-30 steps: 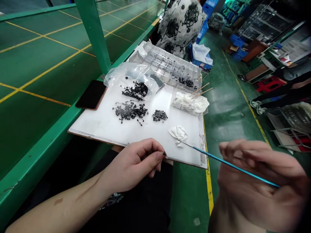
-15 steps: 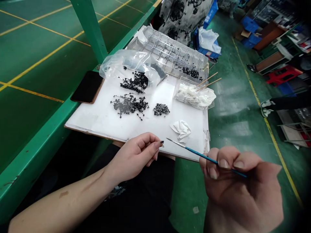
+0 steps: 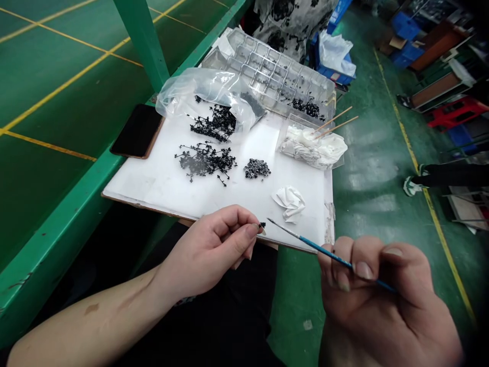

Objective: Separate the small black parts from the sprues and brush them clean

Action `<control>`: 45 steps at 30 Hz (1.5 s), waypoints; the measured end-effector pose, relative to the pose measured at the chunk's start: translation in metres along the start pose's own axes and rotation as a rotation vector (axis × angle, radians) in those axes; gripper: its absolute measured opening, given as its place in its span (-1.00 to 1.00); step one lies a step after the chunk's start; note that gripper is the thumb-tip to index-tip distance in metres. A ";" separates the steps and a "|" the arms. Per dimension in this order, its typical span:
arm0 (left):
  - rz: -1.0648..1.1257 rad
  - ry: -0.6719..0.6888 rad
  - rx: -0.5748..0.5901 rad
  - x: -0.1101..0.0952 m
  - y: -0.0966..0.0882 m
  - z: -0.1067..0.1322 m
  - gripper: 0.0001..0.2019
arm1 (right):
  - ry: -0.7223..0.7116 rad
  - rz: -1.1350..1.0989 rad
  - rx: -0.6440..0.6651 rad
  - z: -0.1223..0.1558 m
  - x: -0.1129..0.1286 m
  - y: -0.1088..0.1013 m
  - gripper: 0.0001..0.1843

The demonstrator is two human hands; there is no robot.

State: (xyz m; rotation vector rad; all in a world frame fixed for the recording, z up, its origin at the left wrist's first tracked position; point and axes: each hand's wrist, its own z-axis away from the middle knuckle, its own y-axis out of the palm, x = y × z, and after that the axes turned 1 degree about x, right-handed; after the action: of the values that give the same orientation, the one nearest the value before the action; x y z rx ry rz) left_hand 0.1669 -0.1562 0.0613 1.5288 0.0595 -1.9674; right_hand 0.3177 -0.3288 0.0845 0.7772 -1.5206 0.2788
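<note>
My left hand (image 3: 214,250) pinches a tiny black part (image 3: 262,225) between thumb and forefinger, just over the near edge of the white board (image 3: 160,183). My right hand (image 3: 378,300) is closed round a thin blue-handled brush (image 3: 328,253), whose tip points left and stops a short way from the black part. On the board lie a spread of black sprue pieces (image 3: 206,160), a small heap of black rings (image 3: 257,168) and a crumpled white wipe (image 3: 290,201).
A clear plastic bag (image 3: 202,94) with more black pieces, a compartment tray (image 3: 275,76) and a clear box of white cloths with wooden sticks (image 3: 311,145) stand at the board's far side. A dark phone (image 3: 137,131) lies on the green bench. A person in patterned clothing (image 3: 290,20) sits beyond.
My right hand has come in from the right and taken a firmer grip on the brush, bringing its tip close to the black part. My left hand has stayed nearly in place.
</note>
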 end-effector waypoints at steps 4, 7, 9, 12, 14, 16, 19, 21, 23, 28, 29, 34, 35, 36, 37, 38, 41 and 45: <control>-0.002 0.008 0.006 -0.001 -0.001 0.001 -0.77 | 0.007 -0.047 -0.003 0.000 0.000 0.000 -0.68; -0.006 0.007 0.005 -0.003 -0.002 0.002 -0.78 | 0.018 -0.022 -0.027 0.002 0.001 0.001 -0.69; -0.005 0.006 0.007 -0.003 -0.002 0.002 -0.78 | 0.026 0.007 -0.037 0.003 0.002 0.001 -0.71; -0.004 0.010 0.012 -0.003 -0.003 0.003 -0.78 | 0.023 0.012 -0.030 0.005 0.002 0.001 -0.72; -0.007 0.011 0.014 -0.003 -0.003 0.003 -0.78 | 0.014 -0.013 -0.025 0.005 0.003 0.001 -0.74; -0.009 0.011 0.016 -0.003 -0.003 0.004 -0.78 | 0.009 -0.037 -0.020 0.005 0.004 0.002 -0.77; -0.011 0.001 0.017 -0.004 -0.003 0.004 -0.76 | 0.031 -0.066 -0.028 0.006 0.006 0.004 -0.81; -0.009 -0.009 0.022 -0.005 -0.003 0.005 -0.74 | 0.054 -0.098 -0.040 0.007 0.008 0.006 -0.80; -0.003 -0.019 0.029 -0.005 -0.003 0.005 -0.74 | 0.061 -0.126 -0.048 0.008 0.009 0.007 -0.79; 0.022 -0.017 0.039 -0.005 -0.003 0.005 -0.75 | 0.054 -0.144 -0.046 0.009 0.010 0.007 -0.76; 0.023 -0.014 0.040 -0.004 -0.003 0.005 -0.75 | 0.055 -0.143 -0.046 0.009 0.010 0.007 -0.75; -0.001 -0.012 0.037 -0.005 -0.002 0.006 -0.73 | 0.054 -0.127 -0.071 0.010 0.011 0.010 -0.76; -0.003 -0.013 0.037 -0.005 -0.002 0.006 -0.73 | 0.056 -0.120 -0.082 0.010 0.010 0.011 -0.76; -0.003 -0.013 0.037 -0.005 -0.002 0.006 -0.73 | 0.057 -0.111 -0.088 0.009 0.010 0.012 -0.77; -0.001 -0.013 0.037 -0.005 -0.002 0.006 -0.74 | 0.056 -0.100 -0.092 0.009 0.010 0.012 -0.77; 0.002 -0.012 0.038 -0.005 -0.002 0.006 -0.74 | 0.056 -0.088 -0.095 0.009 0.010 0.012 -0.77; 0.005 -0.008 0.043 -0.005 -0.002 0.006 -0.75 | 0.052 -0.062 -0.096 0.009 0.010 0.011 -0.77; 0.007 -0.008 0.044 -0.005 -0.003 0.006 -0.76 | 0.041 -0.062 -0.094 0.009 0.009 0.010 -0.77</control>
State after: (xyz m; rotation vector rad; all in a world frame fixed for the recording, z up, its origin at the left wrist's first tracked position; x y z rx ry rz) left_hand 0.1609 -0.1543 0.0665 1.5470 0.0080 -1.9814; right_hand 0.3053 -0.3298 0.0951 0.7388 -1.4578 0.1748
